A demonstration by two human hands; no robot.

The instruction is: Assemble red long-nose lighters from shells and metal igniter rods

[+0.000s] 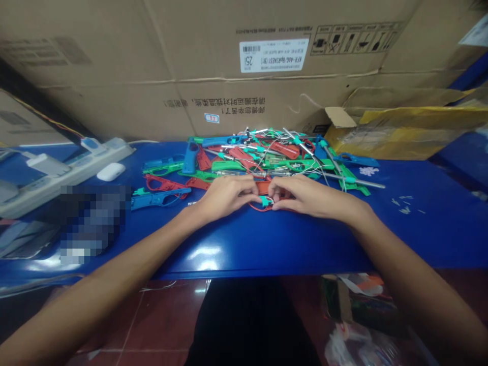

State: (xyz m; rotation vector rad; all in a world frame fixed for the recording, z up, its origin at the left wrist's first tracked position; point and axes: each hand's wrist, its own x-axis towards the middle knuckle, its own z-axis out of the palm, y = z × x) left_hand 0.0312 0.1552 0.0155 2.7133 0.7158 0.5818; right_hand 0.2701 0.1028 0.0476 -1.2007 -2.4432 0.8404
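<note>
Close to the middle of the blue table, my left hand (233, 194) is closed, thumb and finger pinched at one end of a small green plastic part (264, 202). From the other side, my right hand (305, 195) has its fingertips pressed together at the part's other end. What exactly lies in the right fingertips is too small to make out. An orange-red toy gun half-shell (263, 188) lies beneath and behind the fingers, partly covered by them. Just past both hands spreads a heap of red, green and blue toy gun shells (232, 165) with metal tubes and thin wires.
Left of the heap lie a blue toy gun shell (160, 198), a white power strip (76, 173) and a white case (111, 172). Tiny pale pieces (404, 204) are scattered at right. Behind stand a large cardboard box (133, 107) and a taped carton (404, 132).
</note>
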